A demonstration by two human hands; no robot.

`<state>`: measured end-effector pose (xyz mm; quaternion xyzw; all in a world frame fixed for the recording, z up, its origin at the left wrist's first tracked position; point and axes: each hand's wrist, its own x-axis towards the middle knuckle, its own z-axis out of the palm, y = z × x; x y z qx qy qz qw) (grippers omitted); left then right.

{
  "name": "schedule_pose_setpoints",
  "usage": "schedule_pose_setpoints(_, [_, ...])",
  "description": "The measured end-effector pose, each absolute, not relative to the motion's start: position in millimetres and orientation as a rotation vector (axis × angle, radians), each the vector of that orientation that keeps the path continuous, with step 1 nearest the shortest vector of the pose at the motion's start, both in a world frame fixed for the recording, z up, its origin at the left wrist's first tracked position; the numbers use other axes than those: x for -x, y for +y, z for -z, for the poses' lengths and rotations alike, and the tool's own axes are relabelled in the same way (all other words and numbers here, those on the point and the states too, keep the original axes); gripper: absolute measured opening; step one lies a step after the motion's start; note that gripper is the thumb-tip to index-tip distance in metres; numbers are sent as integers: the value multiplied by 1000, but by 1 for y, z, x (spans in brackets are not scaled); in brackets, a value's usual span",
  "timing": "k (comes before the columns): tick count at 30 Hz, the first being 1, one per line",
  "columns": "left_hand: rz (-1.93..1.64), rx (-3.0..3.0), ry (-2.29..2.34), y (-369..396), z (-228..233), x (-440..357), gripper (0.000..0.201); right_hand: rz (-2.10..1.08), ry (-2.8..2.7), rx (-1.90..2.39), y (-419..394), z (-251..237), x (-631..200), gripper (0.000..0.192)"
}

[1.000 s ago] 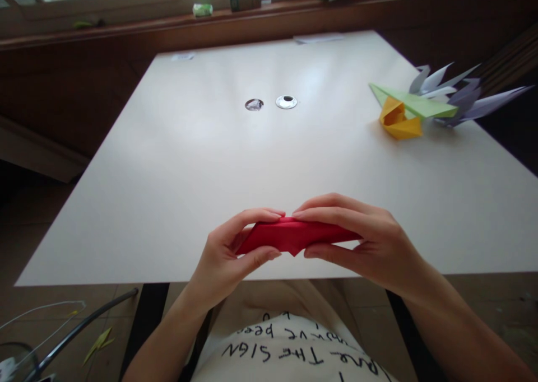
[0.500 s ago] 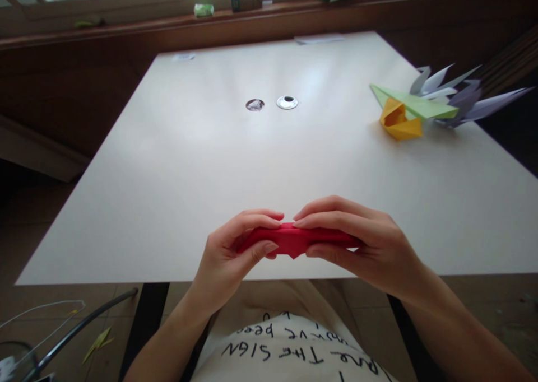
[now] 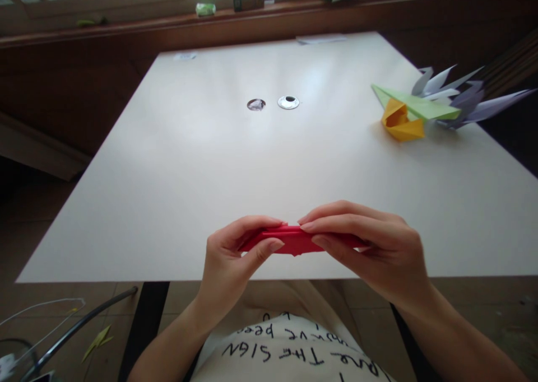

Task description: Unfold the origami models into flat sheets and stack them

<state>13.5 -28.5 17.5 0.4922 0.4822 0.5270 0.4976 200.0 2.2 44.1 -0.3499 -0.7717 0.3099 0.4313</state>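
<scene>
A long, narrow piece of folded red paper is held level between both hands, just above the near edge of the white table. My left hand pinches its left end, thumb on the near side and fingers over the top. On the right end, my right hand grips it the same way, with the thumb in front and the fingers along the upper edge. A small point of paper sticks out below the middle. Its two ends are partly hidden by my fingers.
At the table's right lie a yellow folded paper piece, a light green paper shape and purple and white paper cranes. A metal grommet and a hole sit mid-table. Small packets line the windowsill.
The left thumb has slid a little toward the middle of the red paper. The paper has tilted slightly, so layered folds along its top show and the lower point looks smaller.
</scene>
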Motion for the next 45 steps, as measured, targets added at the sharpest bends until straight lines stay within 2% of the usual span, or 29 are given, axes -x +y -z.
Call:
schedule_pose_setpoints(9, [-1403, -1174, 1186, -31, -17, -18, 20, -870, -1846, 997, 2, -39, -198, 14])
schedule_pose_setpoints(14, [-1407, -1182, 1224, -32, -16, -17, 15, -864, -1826, 958, 1, -40, -196, 12])
schedule_pose_setpoints(18, [-1482, -1043, 1146, -30, -12, -19, 34, -762, -1757, 974, -3, -38, -195, 17])
schedule_pose_setpoints(22, [-1409, -852, 1018, -27, -7, -28, 50, -507, -1718, 950, -7, -29, -190, 29])
schedule_pose_setpoints(25, [-1357, -764, 991, -25, -6, -32, 43, -376, -1787, 868, -7, -21, -183, 35])
schedule_pose_setpoints(29, [-1413, -778, 999, -22, -4, -33, 28, -526, -1847, 855, -3, -20, -177, 22])
schedule_pose_setpoints(32, [-1402, -863, 966, -22, -3, -32, 30, -674, -1859, 911, 3, -24, -179, 14])
schedule_pose_setpoints(35, [-1372, -954, 935, -25, -2, -32, 34, -727, -1902, 930, 6, -28, -182, 16])
schedule_pose_setpoints(45, [-1345, -1050, 995, -27, -3, -32, 33, -600, -1905, 961, 1, -28, -179, 20])
